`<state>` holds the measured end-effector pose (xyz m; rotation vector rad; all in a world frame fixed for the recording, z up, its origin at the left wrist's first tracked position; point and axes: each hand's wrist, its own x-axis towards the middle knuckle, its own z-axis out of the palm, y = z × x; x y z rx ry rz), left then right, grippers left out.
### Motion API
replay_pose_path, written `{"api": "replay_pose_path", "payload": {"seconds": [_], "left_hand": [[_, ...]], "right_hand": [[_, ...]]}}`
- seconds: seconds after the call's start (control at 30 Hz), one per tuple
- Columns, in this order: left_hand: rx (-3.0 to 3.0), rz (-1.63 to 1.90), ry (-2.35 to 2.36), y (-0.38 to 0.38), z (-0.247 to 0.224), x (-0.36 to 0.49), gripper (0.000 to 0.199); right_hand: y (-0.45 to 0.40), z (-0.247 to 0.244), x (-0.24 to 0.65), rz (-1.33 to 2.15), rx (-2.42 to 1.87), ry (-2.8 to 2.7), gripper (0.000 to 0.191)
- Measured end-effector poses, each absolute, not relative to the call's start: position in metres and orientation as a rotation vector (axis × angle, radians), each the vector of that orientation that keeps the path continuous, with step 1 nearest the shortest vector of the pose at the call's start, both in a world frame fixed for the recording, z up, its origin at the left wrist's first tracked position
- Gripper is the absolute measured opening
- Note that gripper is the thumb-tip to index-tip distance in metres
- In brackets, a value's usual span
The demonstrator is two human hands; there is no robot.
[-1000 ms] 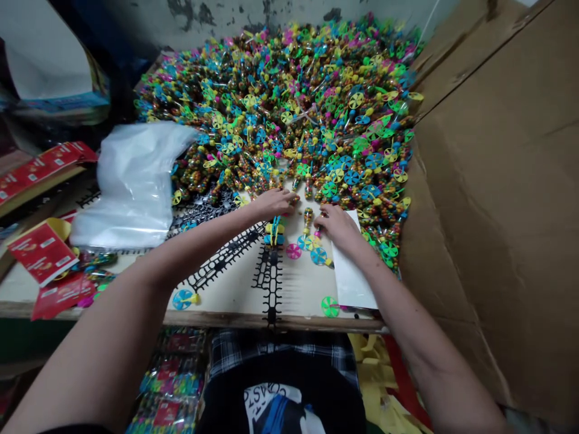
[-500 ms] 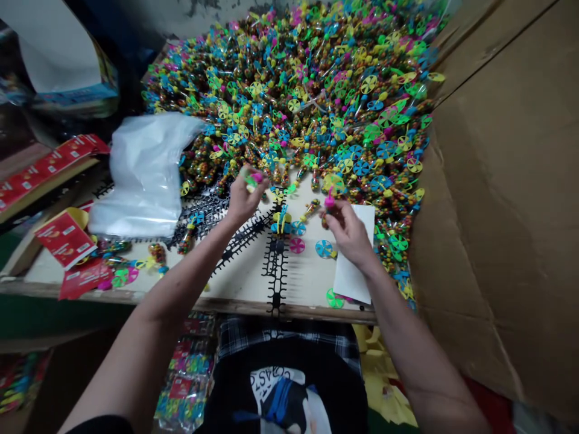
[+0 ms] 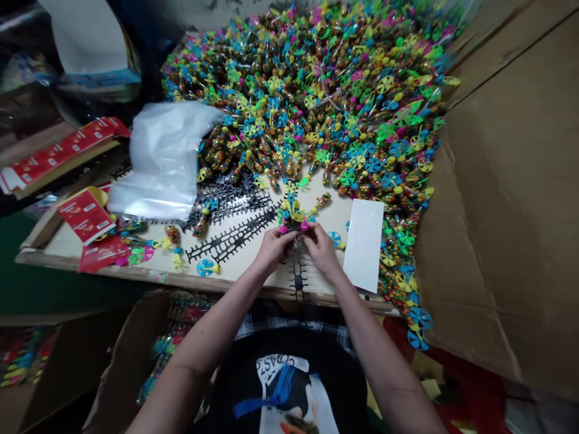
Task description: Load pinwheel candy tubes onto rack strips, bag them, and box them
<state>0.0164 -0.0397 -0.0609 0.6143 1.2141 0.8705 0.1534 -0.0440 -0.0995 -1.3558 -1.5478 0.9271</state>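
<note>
My left hand (image 3: 274, 250) and my right hand (image 3: 321, 247) meet above the middle of a pale wooden board (image 3: 235, 272). Their fingers close together on a small bunch of clear candy tubes with pinwheels (image 3: 292, 218), showing yellow, blue and pink. The fingers hide the lower part of the bunch. A huge heap of similar pinwheel tubes (image 3: 316, 90) lies just beyond my hands. Black plastic comb-like strips (image 3: 233, 238) lie to the left of my left hand. A white card (image 3: 363, 244) lies to the right of my right hand.
A clear plastic bag (image 3: 165, 163) lies at the board's left, near red printed cards (image 3: 85, 216). A large cardboard sheet (image 3: 497, 181) walls the right side. Loose pinwheels lie on the board. Below its front edge I see my dark printed shirt.
My hands have moved from apart to together at the board's middle, now gripping one bunch. The tubes and pinwheels standing there earlier have been gathered up. The view has shifted slightly.
</note>
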Motion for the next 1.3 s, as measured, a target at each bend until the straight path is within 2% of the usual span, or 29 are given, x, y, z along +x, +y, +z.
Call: {"api": "replay_pose_path", "payload": {"seconds": [0.27, 0.6, 0.77, 0.97, 1.23, 1.3], "left_hand": [[0.607, 0.808, 1.138, -0.034, -0.060, 0.016, 0.022], [0.736, 0.802, 1.060, -0.033, -0.071, 0.015, 0.033], [0.792, 1.003, 1.094, -0.043, -0.074, 0.002, 0.024], [0.965, 1.199, 1.236, -0.048, -0.084, -0.007, 0.024], [1.191, 1.243, 1.379, -0.035, -0.094, 0.013, 0.007], [1.286, 1.248, 1.439, -0.033, -0.095, 0.017, 0.008]], "right_hand": [[-0.044, -0.112, 0.148, 1.014, -1.343, -1.396, 0.019], [-0.042, -0.122, 0.148, 1.052, -1.318, -1.306, 0.031], [-0.042, -0.122, 0.150, 1.059, -1.277, -1.320, 0.032], [-0.044, -0.121, 0.150, 1.121, -1.174, -1.219, 0.029], [-0.046, -0.122, 0.146, 1.104, -1.188, -1.226, 0.025], [-0.046, -0.123, 0.147, 1.083, -1.219, -1.232, 0.023]]}}
